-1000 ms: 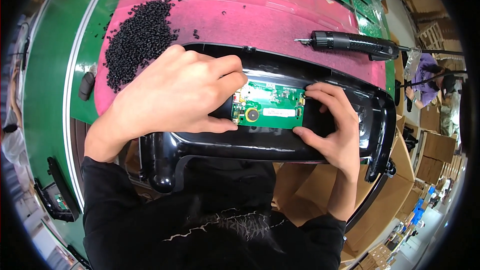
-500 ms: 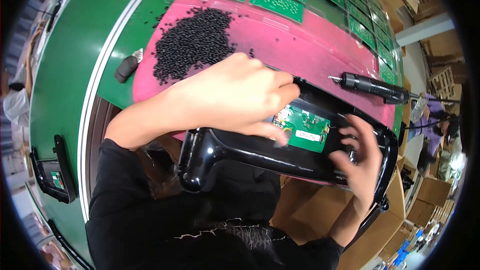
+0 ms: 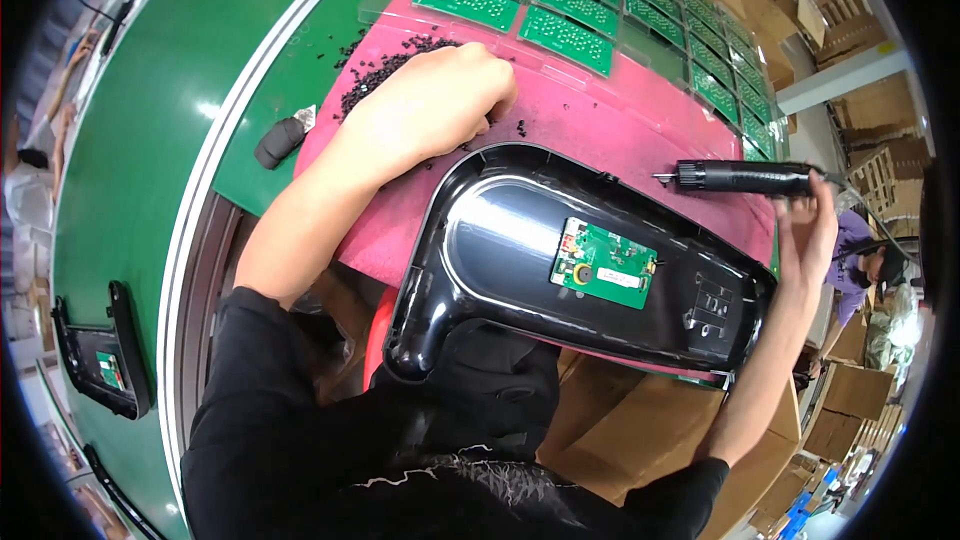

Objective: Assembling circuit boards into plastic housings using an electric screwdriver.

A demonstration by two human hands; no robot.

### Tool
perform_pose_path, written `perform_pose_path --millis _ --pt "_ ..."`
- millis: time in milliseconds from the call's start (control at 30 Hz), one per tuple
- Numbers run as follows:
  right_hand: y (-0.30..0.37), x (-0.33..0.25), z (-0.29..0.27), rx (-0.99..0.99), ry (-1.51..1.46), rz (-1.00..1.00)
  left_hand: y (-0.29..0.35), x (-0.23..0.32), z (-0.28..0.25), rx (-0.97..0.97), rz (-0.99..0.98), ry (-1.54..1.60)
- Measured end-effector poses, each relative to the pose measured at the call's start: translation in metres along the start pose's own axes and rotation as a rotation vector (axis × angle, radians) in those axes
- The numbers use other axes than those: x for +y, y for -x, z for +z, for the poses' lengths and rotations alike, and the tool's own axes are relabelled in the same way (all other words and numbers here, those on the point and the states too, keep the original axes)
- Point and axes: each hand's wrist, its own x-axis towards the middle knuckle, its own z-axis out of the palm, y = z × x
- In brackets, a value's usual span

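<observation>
My left hand is over the pile of small black screws on the pink mat. Its fingers are curled down and closed, and whatever they pinch is hidden beneath the hand. At the mat's right side, my right hand grips the rear end of a black electric screwdriver, whose bit points left. Between my arms lies a glossy black plastic housing, open side up. A green circuit board with a white label and a round part sits inside it.
Clear trays of green circuit boards cover the mat's far side. A dark wrapped lump rests on the green table left of the screws. Another black housing with a board lies far left. Cardboard boxes stand at lower right; a person is beyond.
My left hand has left the housing and moved up-left to the screws. My right hand has gone from the housing to the screwdriver and taken hold of it. The housing now shows uncovered.
</observation>
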Motion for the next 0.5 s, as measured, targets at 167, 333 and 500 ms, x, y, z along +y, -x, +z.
perform_pose_path --millis 167,333,500 --pt "0.036 0.038 0.091 -0.297 0.015 -0.212 0.002 -0.003 0.001 0.081 0.076 -0.089" --pt "0.054 0.029 0.114 -0.411 -0.271 -0.198 -0.001 -0.008 0.003 0.190 0.128 0.008" --pt "0.101 0.013 0.132 -0.516 -0.588 -0.181 -0.001 0.024 -0.012 0.230 0.253 0.496"
